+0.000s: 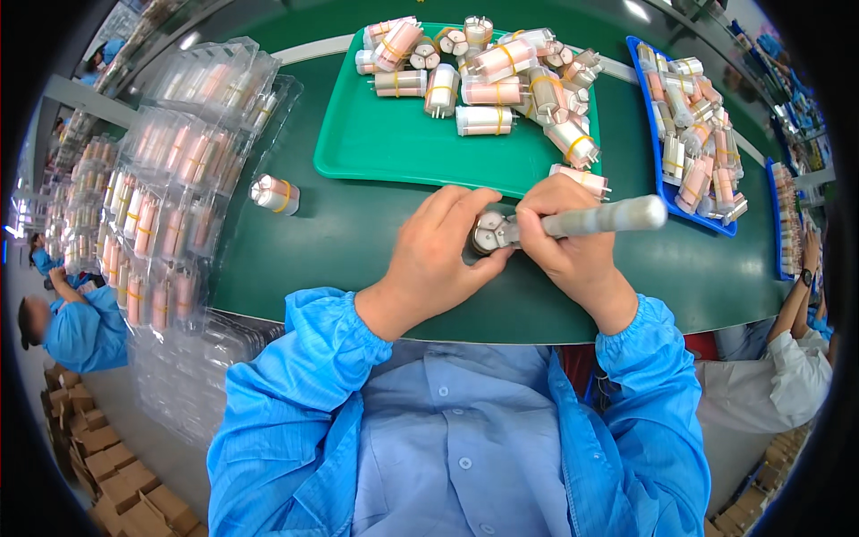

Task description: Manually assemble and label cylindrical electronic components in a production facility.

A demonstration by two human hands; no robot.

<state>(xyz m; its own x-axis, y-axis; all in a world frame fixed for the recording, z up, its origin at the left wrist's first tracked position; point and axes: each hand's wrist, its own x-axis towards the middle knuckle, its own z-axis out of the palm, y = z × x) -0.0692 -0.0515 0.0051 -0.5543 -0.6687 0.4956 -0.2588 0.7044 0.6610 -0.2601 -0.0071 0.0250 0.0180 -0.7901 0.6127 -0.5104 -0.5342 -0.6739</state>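
I am working the end of a three-capped cylindrical bundle (489, 229) with a thick-handled hand tool (617, 217), and the bundle is standing with its capped face turned upward, just in front of the near edge of the green tray (403, 163). For good control, I should be bracing the bundle firmly against the worktop (707, 282), directing force along the tool, and watching the contact point so that the tip is not slipping across the white caps toward my fingers. Light, even pressure is probably serving better than a hard push, since the caps and their small tabs are looking easy to bend or mark. My left hand (431, 251) is curving around the bundle, its fingers bent on the far side and its thumb lying along the near side. My right hand (570, 246) is clenching the tool, with the grey handle projecting to the right and the working end meeting the capped face. The two hands are sitting close together with the bundle between them; whether its base is touching the worktop, I cannot tell.
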